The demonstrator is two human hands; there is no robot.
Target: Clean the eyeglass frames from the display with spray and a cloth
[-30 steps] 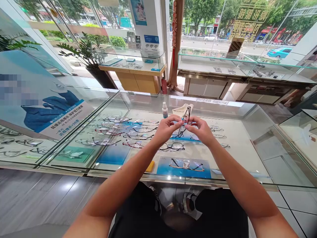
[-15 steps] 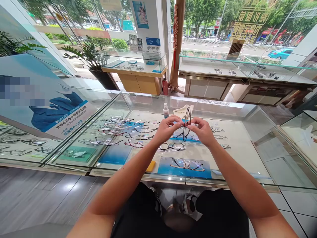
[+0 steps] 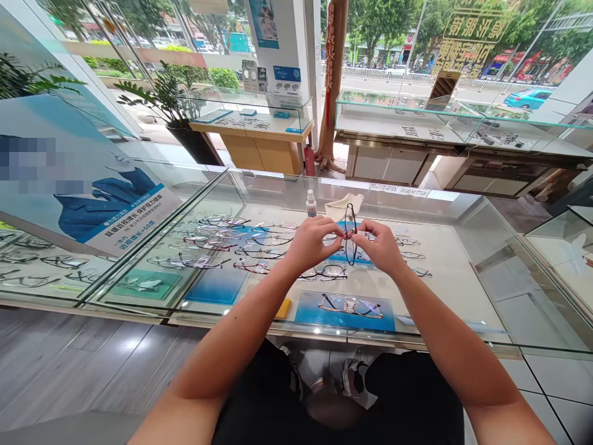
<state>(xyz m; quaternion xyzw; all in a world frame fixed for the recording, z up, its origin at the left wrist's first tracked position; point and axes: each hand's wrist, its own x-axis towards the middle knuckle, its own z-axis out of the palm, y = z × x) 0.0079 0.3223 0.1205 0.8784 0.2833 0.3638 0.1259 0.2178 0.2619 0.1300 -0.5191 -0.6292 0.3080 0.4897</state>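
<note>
A pair of dark-rimmed eyeglasses [image 3: 351,216] is turned on end above the glass counter, one lens over the other. My left hand [image 3: 315,244] is closed in a pinch at the middle of the frame, near the bridge. From the other side, the thumb and fingers of my right hand [image 3: 378,246] pinch the same part. A white spray bottle [image 3: 311,205] stands just beyond my left hand. Behind the eyeglasses lies a crumpled cream cloth [image 3: 341,206].
Inside the glass showcase [image 3: 445,272] lie several rows of eyeglasses. Gold-toned eyeglasses [image 3: 351,305] rest on a blue card near the front edge, beside a yellow object [image 3: 283,309]. A large poster board [image 3: 88,179] leans at left. Other display cases [image 3: 393,123] stand by the window.
The eyeglasses have turned slightly, so the lenses face me a little more. My left hand has rolled, showing more of its back. Both hands keep their pinch.
</note>
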